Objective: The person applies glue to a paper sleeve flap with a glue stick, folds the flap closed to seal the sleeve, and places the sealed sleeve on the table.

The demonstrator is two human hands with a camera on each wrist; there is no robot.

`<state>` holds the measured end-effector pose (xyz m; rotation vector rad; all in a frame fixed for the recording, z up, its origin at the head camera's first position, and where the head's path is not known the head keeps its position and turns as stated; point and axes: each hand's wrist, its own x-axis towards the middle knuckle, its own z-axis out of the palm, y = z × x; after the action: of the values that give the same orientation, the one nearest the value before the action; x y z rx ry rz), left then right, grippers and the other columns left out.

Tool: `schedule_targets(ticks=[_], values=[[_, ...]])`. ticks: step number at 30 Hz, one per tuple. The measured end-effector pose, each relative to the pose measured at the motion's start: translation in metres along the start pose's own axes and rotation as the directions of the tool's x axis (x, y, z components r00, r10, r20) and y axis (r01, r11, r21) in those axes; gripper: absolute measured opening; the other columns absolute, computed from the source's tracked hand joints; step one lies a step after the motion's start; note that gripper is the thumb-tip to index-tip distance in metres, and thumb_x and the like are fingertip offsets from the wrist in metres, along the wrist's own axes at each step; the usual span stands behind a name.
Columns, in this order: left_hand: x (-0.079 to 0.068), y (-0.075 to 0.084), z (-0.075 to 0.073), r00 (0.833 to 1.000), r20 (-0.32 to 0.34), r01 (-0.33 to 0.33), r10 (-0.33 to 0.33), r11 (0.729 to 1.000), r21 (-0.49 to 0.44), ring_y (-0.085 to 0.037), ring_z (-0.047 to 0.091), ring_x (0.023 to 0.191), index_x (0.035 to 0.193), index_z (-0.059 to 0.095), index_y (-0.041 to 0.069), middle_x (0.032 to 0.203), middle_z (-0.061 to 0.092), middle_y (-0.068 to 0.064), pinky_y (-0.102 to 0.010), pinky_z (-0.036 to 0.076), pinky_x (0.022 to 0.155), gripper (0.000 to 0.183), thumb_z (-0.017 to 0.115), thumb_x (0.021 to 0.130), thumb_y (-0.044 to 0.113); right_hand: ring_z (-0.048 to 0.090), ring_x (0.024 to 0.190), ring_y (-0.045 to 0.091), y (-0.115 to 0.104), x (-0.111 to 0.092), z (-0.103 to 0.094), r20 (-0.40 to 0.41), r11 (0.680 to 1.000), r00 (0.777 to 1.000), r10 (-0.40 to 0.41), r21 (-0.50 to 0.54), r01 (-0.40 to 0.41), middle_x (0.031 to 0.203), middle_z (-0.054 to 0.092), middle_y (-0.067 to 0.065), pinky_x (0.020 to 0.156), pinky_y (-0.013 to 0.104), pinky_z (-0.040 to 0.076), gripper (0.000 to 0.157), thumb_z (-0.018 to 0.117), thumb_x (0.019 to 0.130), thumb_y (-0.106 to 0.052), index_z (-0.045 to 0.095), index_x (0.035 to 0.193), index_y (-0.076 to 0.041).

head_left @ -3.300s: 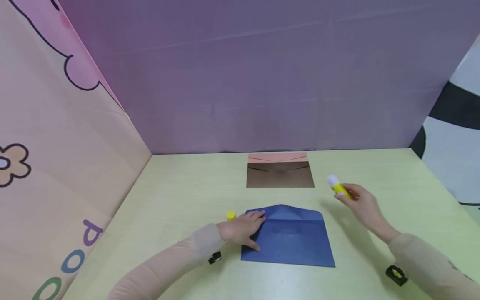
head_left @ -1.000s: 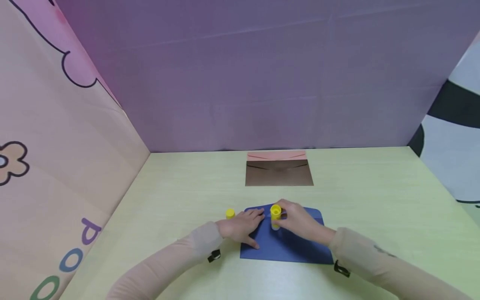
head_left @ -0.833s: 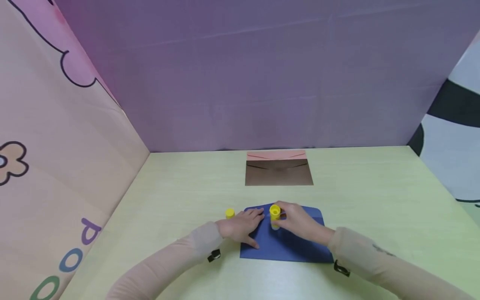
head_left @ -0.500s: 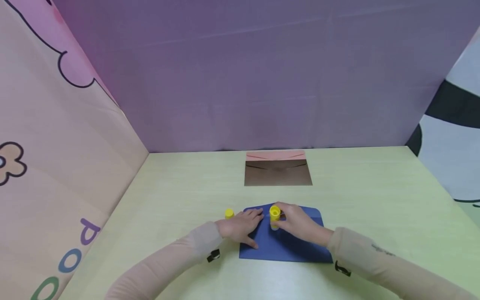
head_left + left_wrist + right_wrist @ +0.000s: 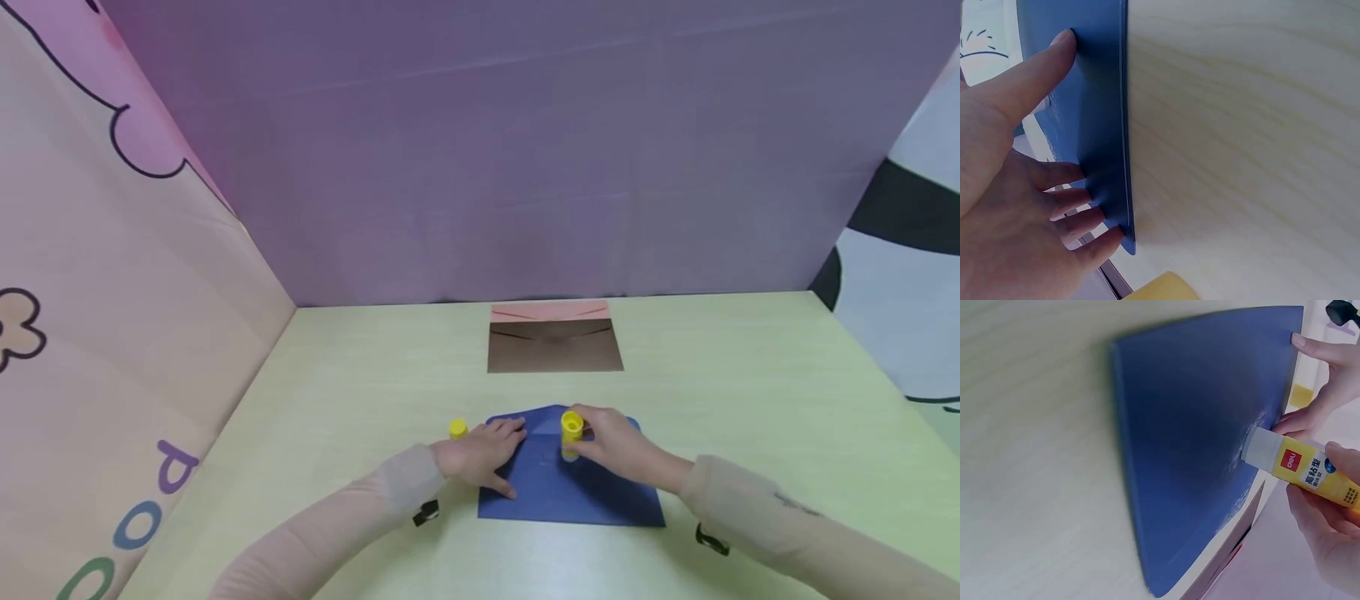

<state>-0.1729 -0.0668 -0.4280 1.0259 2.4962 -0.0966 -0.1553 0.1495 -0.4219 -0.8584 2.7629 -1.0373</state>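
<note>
A blue envelope lies on the table with its flap unfolded away from me. My left hand rests spread on its left side, thumb and fingertips on the paper. Between the thumb and fingers of my right hand is a yellow glue stick, held upright with its white end down against the envelope near the flap fold. Whitish glue marks show around that end in the right wrist view. Just beyond my left wrist stands the yellow cap, partly hidden by the hand.
A brown envelope lies farther back, overlapping a pink envelope near the purple back wall. The pale wooden table runs to a printed wall on the left.
My right hand has come left from beside the envelope and set the glue stick on it. In the last half second it has slid slightly right. My left hand stays put.
</note>
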Motion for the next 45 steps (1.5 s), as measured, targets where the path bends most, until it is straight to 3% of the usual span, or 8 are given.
schedule_targets(ticks=[11, 32, 45], values=[[-0.001, -0.002, 0.001, 0.999, -0.014, -0.032, 0.033, 0.999, 0.016, -0.021, 0.015, 0.133, 0.140, 0.020, 0.007, 0.147, 0.013, -0.008, -0.036, 0.021, 0.106, 0.085, 0.056, 0.078, 0.054, 0.057, 0.074, 0.012, 0.009, -0.012, -0.009, -0.040, 1.000, 0.999, 0.008, -0.012, -0.009, 0.076, 0.054, -0.005, 0.068, 0.023, 0.051, 0.021, 0.069, 0.074, -0.007, 0.056, 0.090, -0.002], [-0.001, -0.001, -0.002, 1.000, -0.002, -0.015, 0.015, 1.000, 0.008, -0.020, 0.015, 0.133, 0.140, 0.021, 0.009, 0.147, 0.013, -0.006, -0.034, 0.020, 0.106, 0.085, 0.055, 0.077, 0.054, 0.056, 0.072, 0.008, 0.018, -0.020, -0.014, -0.061, 1.000, 0.998, -0.002, 0.027, 0.004, 0.075, 0.055, -0.007, 0.067, 0.025, 0.051, 0.020, 0.070, 0.075, -0.013, 0.057, 0.088, -0.005], [0.000, -0.002, 0.001, 1.000, -0.009, -0.022, 0.022, 1.000, -0.010, -0.020, 0.015, 0.133, 0.140, 0.021, 0.008, 0.147, 0.014, -0.006, -0.036, 0.019, 0.106, 0.084, 0.056, 0.077, 0.052, 0.047, 0.065, 0.009, 0.032, -0.028, -0.033, -0.059, 0.997, 0.996, 0.071, 0.016, -0.070, 0.080, 0.059, 0.001, 0.054, 0.019, 0.045, 0.024, 0.074, 0.070, -0.015, 0.059, 0.086, -0.006]])
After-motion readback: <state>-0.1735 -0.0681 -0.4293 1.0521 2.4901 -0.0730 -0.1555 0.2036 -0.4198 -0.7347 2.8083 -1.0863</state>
